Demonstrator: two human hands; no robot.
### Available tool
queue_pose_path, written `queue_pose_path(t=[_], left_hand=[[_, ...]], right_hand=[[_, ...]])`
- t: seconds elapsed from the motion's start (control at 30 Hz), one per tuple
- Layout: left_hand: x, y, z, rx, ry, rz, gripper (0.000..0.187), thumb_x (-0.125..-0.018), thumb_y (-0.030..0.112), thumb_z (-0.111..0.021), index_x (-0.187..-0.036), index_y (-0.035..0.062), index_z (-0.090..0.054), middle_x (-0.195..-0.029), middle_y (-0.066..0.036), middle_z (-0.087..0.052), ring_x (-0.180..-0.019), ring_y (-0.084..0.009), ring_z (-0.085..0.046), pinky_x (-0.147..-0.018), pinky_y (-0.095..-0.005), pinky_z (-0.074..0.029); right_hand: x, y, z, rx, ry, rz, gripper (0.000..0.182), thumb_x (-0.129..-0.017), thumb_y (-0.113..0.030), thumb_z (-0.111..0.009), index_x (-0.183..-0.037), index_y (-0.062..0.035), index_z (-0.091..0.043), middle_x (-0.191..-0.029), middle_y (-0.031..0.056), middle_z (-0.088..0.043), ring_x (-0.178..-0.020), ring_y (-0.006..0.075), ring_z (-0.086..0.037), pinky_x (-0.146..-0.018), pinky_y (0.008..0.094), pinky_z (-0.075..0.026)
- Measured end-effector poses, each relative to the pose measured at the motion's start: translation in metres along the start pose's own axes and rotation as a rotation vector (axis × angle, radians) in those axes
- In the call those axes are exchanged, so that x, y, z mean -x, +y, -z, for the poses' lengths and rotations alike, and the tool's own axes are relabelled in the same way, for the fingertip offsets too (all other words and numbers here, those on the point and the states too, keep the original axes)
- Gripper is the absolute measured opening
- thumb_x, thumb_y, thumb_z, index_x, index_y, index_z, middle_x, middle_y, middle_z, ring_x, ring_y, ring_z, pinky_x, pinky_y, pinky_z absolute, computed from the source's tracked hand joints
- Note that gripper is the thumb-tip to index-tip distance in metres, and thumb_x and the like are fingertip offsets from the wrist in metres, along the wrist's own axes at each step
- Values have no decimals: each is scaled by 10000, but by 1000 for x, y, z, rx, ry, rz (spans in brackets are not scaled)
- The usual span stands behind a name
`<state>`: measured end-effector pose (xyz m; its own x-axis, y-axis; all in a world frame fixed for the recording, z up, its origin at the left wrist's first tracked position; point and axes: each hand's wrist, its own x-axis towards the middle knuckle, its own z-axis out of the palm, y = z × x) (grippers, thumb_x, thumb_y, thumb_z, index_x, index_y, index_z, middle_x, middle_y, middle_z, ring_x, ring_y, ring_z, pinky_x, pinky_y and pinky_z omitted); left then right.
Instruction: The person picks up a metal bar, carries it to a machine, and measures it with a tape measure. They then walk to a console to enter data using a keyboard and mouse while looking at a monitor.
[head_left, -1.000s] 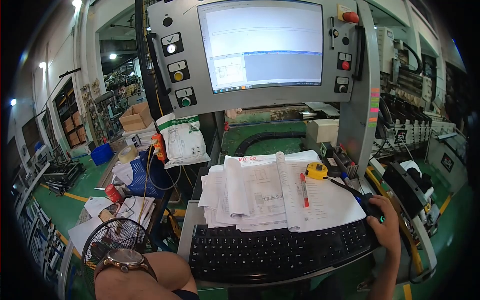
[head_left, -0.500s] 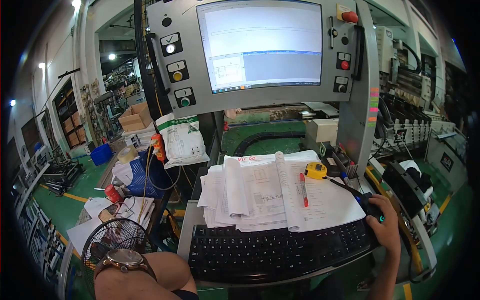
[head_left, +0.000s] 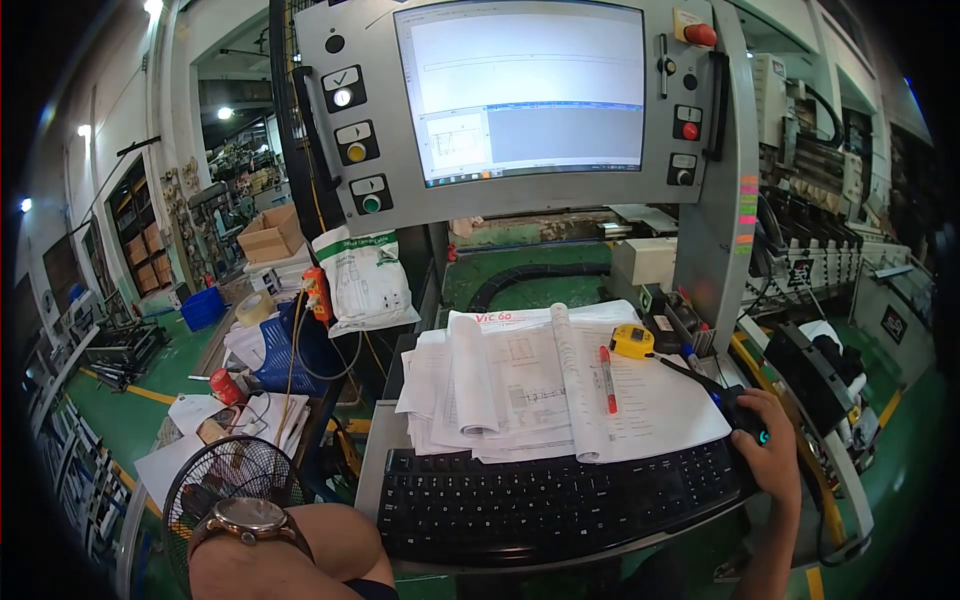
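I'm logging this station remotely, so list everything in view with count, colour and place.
Flat monitor in grey control panel: one, white screen, top centre.
Black computer keyboard: one, front of shelf.
Stack of white paper drawings: one, behind keyboard.
Red marker pen: one, on the drawings.
Yellow tape measure: one, right of the drawings.
White plastic bag: one, left of panel.
Black wire fan: one, lower left.
Black computer mouse: one, right of keyboard.
Left wrist: brown watch, lower left; hand out of view.
Right hand: on the mouse.
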<state>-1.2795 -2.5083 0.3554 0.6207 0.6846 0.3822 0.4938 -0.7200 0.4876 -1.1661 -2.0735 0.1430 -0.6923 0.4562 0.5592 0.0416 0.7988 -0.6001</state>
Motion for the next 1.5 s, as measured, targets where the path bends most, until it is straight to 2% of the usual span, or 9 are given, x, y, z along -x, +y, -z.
queue_pose_path(t=[0.27, 0.37, 0.67, 1.17, 1.27, 1.5], left_hand=[[2, 2, -2, 7, 8, 17, 191, -834, 108, -721, -832, -82, -737, -776, -213, -697, -724, -381, -731, -811, -532, -649], [1, 1, 2, -4, -31, 2, 187, -842, 110, -712, -838, -76, -737, -785, -213, -700, -721, -385, -729, -816, -539, -648], [1, 1, 3, 6, -59, 6, 207, -915, 124, -654, -827, -44, -736, -799, -199, -696, -770, -392, -731, -835, -544, -640], [1, 1, -1, 16, -6, 7, 187, -858, 131, -705, -803, -46, -735, -768, -197, -689, -725, -376, -724, -793, -525, -643], [0, 1, 3, -1, -51, 3, 188, -860, 127, -702, -807, -50, -736, -774, -206, -694, -718, -374, -723, -786, -520, -646], [1, 1, 0, 6, -12, 20, 200, -871, 143, -693, -806, -41, -739, -776, -197, -702, -714, -362, -727, -789, -511, -651]], right_hand=[[-1, -3, 1, -13, 6, -4, 527, -776, -130, -755, -1279, 20, -704, -1427, 203, -667, -1316, 372, -660, -1159, 433, -474], [1, -8, 2, -33, 28, -57, 520, -773, -115, -750, -1274, 20, -707, -1421, 201, -671, -1313, 364, -664, -1157, 428, -475], [0, -3, 0, -11, 40, -40, 494, -790, -83, -737, -1272, 17, -703, -1426, 200, -669, -1335, 370, -651, -1179, 430, -453], [-1, 2, 2, 13, 6, -59, 516, -815, -105, -728, -1317, 9, -696, -1465, 196, -640, -1379, 366, -619, -1200, 431, -427], [-1, 4, 1, 17, 8, -60, 513, -816, -106, -727, -1314, 11, -697, -1466, 194, -639, -1378, 365, -619, -1202, 434, -427], [-1, 1, 0, 20, 23, -57, 517, -816, -98, -730, -1319, 11, -692, -1467, 195, -640, -1383, 370, -616, -1206, 438, -427]])
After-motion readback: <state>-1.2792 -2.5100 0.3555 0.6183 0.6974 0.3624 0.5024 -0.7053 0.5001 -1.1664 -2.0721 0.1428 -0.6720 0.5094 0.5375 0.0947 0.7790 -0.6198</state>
